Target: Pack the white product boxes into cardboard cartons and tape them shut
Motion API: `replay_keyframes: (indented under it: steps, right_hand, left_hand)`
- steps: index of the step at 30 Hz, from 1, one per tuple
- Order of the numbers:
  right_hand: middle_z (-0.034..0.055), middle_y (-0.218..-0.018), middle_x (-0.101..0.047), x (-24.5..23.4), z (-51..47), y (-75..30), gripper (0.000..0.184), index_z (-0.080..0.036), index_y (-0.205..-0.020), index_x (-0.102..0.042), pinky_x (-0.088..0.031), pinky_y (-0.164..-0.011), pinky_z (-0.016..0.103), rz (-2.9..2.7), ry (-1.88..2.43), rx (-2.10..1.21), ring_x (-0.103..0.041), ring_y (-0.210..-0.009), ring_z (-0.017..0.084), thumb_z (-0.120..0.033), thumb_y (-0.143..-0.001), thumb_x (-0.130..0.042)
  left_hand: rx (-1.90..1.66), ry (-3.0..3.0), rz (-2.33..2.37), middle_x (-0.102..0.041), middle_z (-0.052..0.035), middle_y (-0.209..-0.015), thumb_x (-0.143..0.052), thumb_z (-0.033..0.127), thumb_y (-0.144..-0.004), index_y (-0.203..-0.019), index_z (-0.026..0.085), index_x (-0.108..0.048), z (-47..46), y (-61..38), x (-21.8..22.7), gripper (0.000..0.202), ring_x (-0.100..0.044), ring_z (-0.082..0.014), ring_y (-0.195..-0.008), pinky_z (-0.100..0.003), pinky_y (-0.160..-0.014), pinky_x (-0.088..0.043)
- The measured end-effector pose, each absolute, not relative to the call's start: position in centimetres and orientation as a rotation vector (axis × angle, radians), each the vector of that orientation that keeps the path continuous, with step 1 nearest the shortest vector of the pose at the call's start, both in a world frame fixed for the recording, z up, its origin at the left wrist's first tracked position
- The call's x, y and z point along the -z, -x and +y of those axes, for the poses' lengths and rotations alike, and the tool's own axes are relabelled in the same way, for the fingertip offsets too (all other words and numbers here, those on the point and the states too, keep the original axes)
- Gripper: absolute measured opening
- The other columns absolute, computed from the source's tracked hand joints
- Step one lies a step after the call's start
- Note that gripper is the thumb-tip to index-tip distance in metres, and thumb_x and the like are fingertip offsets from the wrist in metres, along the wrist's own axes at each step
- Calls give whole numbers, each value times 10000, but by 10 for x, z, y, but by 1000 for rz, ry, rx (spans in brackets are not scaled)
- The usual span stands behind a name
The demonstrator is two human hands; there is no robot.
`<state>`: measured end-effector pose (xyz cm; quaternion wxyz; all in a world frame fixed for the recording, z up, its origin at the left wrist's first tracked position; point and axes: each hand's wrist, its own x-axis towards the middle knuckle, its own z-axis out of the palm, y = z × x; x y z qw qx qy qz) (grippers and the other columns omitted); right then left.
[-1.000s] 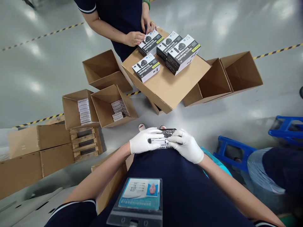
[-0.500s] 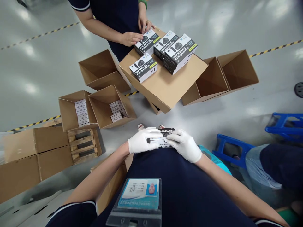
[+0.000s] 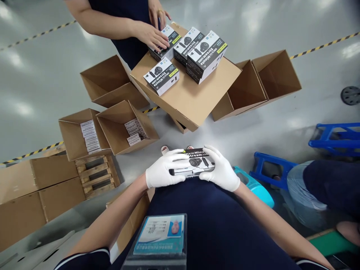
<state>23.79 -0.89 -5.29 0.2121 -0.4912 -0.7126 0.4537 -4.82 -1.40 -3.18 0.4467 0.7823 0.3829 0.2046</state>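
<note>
Both my hands wear white gloves and grip one black-and-white product box (image 3: 197, 163) against my waist. My left hand (image 3: 163, 170) clasps its left end and also pins a black marker pen (image 3: 180, 171) along the box's front edge. My right hand (image 3: 222, 170) wraps the right end. Ahead, a closed brown carton (image 3: 194, 97) carries several of the same product boxes (image 3: 206, 56), one lying apart (image 3: 161, 75). Another person's hands (image 3: 152, 35) rest on the far left box of that row.
Open cartons holding white-labelled packs (image 3: 90, 135) (image 3: 135, 131) stand on the floor at left, empty open cartons (image 3: 112, 80) (image 3: 261, 82) flank the closed one. A wooden pallet (image 3: 97, 174) and flat cartons lie at lower left. Blue stools (image 3: 334, 138) and a seated person (image 3: 323, 187) are at right.
I have lifted and tilted the box a little so more of its printed top shows. The other person's hand has slid onto the far left box. My view has shifted slightly.
</note>
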Motion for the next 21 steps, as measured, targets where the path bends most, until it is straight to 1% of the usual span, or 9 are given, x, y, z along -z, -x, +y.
replay_keyframes:
  steps: [2, 4, 6, 8, 12, 15, 17, 20, 21]
  right_hand:
    - [193, -1530, -515, 52, -8, -237, 884, -181, -1422, -569, -471, -1164, 550, -1953, 1342, -1323, -517, -1409, 382, -548, -689, -902]
    - [169, -1453, -594, 51, -10, -233, 697, -189, -1307, -642, -462, -1173, 537, -1903, 1333, -1337, -541, -1391, 362, -473, -721, -889]
    - [143, -1355, -662, 51, -14, -227, 517, -199, -1170, -687, -488, -1145, 513, -1825, 1351, -1348, -586, -1343, 340, -406, -735, -874]
    - [126, -1282, -692, 51, -16, -224, 436, -205, -1074, -692, -522, -1099, 489, -1744, 1400, -1379, -630, -1279, 322, -381, -720, -877]
    - [121, -1237, -694, 57, 3, -236, 516, -209, -1067, -709, -520, -1077, 512, -1787, 1453, -1488, -645, -1220, 323, -485, -677, -903]
    - [143, -1333, -669, 68, 40, -256, 562, -203, -1191, -716, -477, -1123, 530, -1809, 1335, -1711, -620, -1267, 315, -628, -825, -747]
    - [144, -1344, -681, 75, 62, -264, 618, -188, -1252, -702, -487, -1117, 518, -1709, 1186, -2022, -639, -1252, 301, -679, -878, -663]
    - [134, -1218, -751, 79, 72, -263, 739, -147, -1215, -726, -522, -1077, 498, -1416, 920, -2630, -701, -1149, 307, -747, -783, -726]
    - [134, -1168, -767, 80, 70, -261, 765, -135, -1182, -740, -528, -1069, 492, -1291, 902, -2755, -714, -1119, 311, -769, -753, -737]
  left_hand:
    - [-515, -1968, 953, -681, -90, -1373, -776, 354, -847, -1301, 255, -712, -13, 48, 30, 469, -509, -349, -1412, -587, -1196, -428]
    - [-512, -1976, 958, -695, -87, -1352, -770, 351, -846, -1288, 260, -718, -12, 48, 30, 454, -523, -347, -1397, -582, -1177, -449]
    - [-517, -1969, 933, -708, -86, -1334, -758, 341, -851, -1299, 262, -715, -12, 48, 31, 457, -543, -339, -1379, -571, -1167, -464]
    - [-532, -1952, 902, -715, -84, -1328, -752, 331, -855, -1320, 269, -707, -12, 49, 33, 472, -558, -330, -1367, -562, -1158, -475]
    - [-549, -1899, 885, -730, -75, -1298, -767, 329, -852, -1312, 285, -719, -6, 49, 39, 464, -579, -313, -1348, -547, -1149, -488]
    - [-583, -1856, 790, -736, -86, -1266, -812, 349, -825, -1237, 265, -758, 11, 49, 40, 424, -593, -307, -1324, -516, -1140, -502]
    - [-633, -1826, 682, -744, -92, -1219, -840, 380, -796, -1172, 248, -777, 28, 47, 37, 403, -598, -309, -1308, -503, -1132, -509]
    - [-576, -1858, 599, -730, -98, -1211, -833, 418, -785, -1123, 244, -786, 49, 38, 26, 383, -563, -323, -1345, -491, -1145, -495]
    - [-507, -1910, 625, -718, -98, -1236, -829, 433, -783, -1137, 252, -783, 53, 32, 23, 401, -556, -326, -1349, -491, -1152, -487]
